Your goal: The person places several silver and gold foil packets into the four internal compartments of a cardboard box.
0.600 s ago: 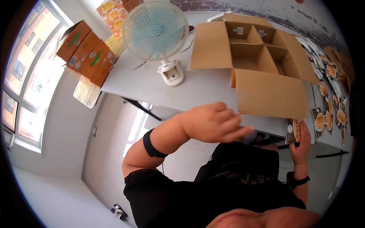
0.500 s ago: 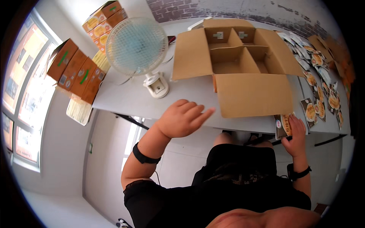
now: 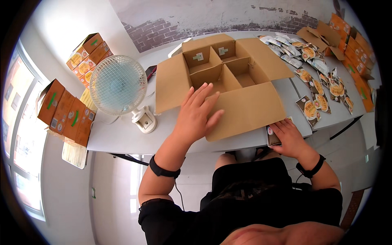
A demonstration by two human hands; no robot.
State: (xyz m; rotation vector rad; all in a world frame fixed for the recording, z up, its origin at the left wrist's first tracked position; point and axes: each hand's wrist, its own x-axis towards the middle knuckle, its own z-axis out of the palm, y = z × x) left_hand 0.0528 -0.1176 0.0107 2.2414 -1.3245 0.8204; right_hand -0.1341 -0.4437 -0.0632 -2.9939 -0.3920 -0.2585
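Observation:
An open cardboard carton (image 3: 170, 83) stands on the table, its flaps folded outward and its inside split by dividers into several compartments. My left hand (image 3: 196, 112) is over the carton's near-left side, fingers spread and holding nothing; its fingertips overlap the edge of the near flap (image 3: 249, 112). I cannot tell whether they touch. At the table's front edge, right of that flap, my right hand (image 3: 292, 138) lies flat with stretched fingers on a brown food packet (image 3: 272, 139). Most of the packet is hidden under the hand.
A white desk fan (image 3: 118, 85) stands left of the carton. Orange boxes (image 3: 67, 110) are stacked at the far left, others (image 3: 357, 53) at the far right. Loose packets (image 3: 309, 110) and silvery sachets (image 3: 286, 45) lie spread on the table's right side.
My left hand has moved forward from the table's front edge to the carton, and its fingers have spread. My right hand stays on the packet. The head view has shifted.

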